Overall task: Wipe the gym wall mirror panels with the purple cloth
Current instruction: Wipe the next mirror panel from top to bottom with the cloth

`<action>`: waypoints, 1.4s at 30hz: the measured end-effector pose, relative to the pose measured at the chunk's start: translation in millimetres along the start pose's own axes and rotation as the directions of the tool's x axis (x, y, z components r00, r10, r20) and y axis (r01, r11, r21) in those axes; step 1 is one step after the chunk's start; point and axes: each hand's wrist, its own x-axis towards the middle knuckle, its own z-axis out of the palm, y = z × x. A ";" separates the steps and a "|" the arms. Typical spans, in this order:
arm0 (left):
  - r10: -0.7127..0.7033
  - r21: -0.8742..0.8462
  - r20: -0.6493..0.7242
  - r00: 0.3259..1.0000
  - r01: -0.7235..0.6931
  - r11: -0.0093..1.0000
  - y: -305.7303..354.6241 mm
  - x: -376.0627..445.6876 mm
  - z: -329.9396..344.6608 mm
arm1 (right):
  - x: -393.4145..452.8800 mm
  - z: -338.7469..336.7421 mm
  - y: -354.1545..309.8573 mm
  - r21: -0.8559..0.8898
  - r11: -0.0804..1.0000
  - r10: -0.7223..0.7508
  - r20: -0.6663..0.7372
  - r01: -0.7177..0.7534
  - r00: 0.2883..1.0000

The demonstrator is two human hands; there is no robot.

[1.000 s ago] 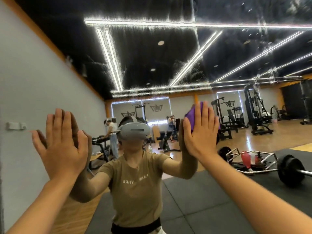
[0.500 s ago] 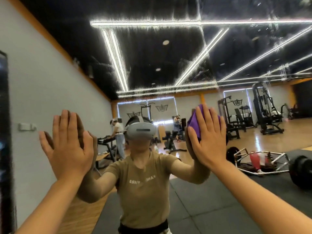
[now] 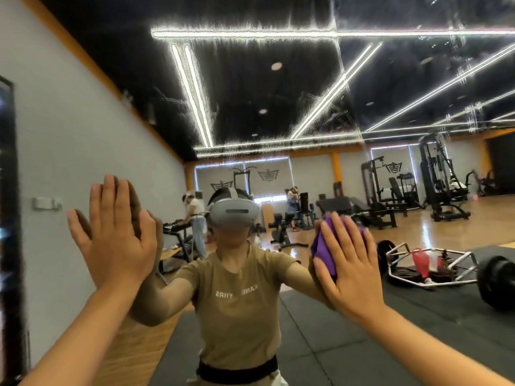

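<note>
Right hand [image 3: 349,263], fingers flat, presses purple cloth [image 3: 323,252] lower on mirror [image 3: 278,93] than before; left hand [image 3: 117,235] open, braced; wiping continues.

Both arms are raised forward. Left hand [image 3: 114,238] is held flat, fingers straight. Right hand [image 3: 352,263] is pressed flat, fingers extended.

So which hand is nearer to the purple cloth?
Right. The right hand presses the purple cloth flat on the mirror; the left hand is far to its left, bare.
</note>
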 end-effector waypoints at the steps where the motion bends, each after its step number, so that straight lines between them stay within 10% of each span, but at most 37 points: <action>1: -0.001 0.004 0.003 1.000 0.001 1.000 0.1 0.0 -0.2 | 20.4 -0.5 1.5 0.009 1.000 0.009 -0.007 -0.009 1.000; 9: -0.009 0.022 0.052 0.999 0.008 1.000 1.9 -0.4 -2.4 | 136.9 -12.2 18.4 0.061 0.994 0.093 0.007 -0.094 0.996; 31: 0.073 -0.050 0.283 0.956 -0.061 0.997 16.6 -102.4 -22.2 | -109.7 -11.2 24.6 -0.039 0.999 -0.022 0.181 0.030 0.983; 42: 0.113 0.063 0.229 0.967 -0.130 0.989 16.4 -109.4 -13.4 | 74.5 -18.8 27.8 0.042 0.996 0.076 0.128 -0.082 0.989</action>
